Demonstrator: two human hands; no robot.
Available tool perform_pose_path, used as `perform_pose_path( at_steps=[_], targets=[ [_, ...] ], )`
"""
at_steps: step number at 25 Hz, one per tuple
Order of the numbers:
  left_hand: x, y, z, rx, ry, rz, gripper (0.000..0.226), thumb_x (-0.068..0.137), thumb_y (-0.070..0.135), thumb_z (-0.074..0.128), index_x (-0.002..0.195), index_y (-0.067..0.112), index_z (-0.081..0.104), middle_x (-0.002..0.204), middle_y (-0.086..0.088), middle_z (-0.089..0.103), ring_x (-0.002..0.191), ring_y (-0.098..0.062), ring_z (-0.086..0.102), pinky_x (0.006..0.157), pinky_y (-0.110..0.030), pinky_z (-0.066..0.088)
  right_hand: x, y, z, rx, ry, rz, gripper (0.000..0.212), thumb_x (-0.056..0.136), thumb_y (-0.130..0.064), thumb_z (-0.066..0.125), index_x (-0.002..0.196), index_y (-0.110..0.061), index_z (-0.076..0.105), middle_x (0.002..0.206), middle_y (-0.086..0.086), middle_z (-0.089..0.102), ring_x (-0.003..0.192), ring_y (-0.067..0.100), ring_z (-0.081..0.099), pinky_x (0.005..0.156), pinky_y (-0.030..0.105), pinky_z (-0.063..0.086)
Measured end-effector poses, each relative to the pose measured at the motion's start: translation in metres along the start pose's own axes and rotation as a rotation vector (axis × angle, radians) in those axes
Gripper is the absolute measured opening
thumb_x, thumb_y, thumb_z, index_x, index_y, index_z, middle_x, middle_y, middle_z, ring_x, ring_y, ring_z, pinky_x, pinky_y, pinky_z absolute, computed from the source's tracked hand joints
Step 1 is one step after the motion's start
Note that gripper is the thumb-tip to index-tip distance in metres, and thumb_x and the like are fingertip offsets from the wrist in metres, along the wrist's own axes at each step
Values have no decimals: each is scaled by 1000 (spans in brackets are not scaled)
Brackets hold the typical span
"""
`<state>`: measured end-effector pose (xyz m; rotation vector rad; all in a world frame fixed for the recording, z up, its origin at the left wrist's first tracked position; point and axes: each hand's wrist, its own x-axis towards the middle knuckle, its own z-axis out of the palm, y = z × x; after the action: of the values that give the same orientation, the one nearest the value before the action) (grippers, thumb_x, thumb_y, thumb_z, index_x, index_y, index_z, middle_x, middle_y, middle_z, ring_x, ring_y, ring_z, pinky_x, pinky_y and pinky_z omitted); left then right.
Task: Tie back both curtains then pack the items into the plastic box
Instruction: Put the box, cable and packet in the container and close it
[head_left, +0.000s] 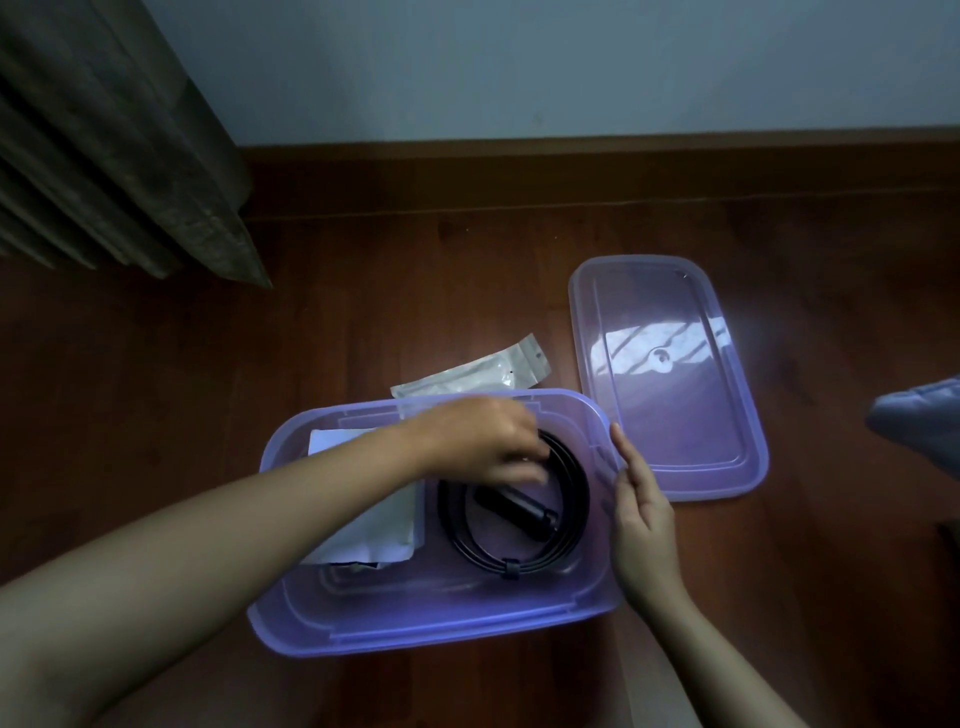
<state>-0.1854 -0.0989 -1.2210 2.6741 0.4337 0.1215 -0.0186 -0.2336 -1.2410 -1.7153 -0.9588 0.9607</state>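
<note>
Wood floor (156, 415), wall (519, 67); left hand (488, 441), grip unclear; right hand (644, 514) flat on box (415, 631).

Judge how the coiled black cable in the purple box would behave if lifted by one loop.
Probably floppy: the coiled cable is thin, so its loops would sag. The small tie on its near side should likely keep the coil together. The dark cylindrical piece across its middle, if attached, may dangle and swing.
</note>
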Motion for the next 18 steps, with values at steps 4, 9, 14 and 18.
perform_pose_path(
  at_steps=[4,9,14,18],
  targets=[
    [4,-63,-32,-8,170,-653,29,86,26,62,108,7,66,105,-14,65,97,-30,61,83,-33,45,0,6,1,-5,18,18,54,100,-6,35,120,-55,48,112,-11,60,110,32,51,98,37,44],
    [-12,-93,-15,-155,-155,-878,35,74,26,75,104,14,63,100,-10,65,90,-26,61,77,-34,51,0,7,1,-26,38,19,53,99,-7,36,120,-54,50,108,20,62,109,41,49,96,46,45],
    [-21,-73,-43,-234,230,-619,28,81,8,60,70,27,42,84,-5,58,79,-23,55,69,-34,43,1,5,2,-17,15,30,56,100,-9,36,116,-60,50,105,-43,60,114,8,57,90,14,44],
    [-47,-36,-56,-283,414,-461,35,80,11,60,114,19,60,111,1,68,83,11,62,72,-10,46,1,1,2,-21,18,26,51,99,-6,36,121,-51,47,96,-47,58,111,9,54,81,4,42]
  ],
)
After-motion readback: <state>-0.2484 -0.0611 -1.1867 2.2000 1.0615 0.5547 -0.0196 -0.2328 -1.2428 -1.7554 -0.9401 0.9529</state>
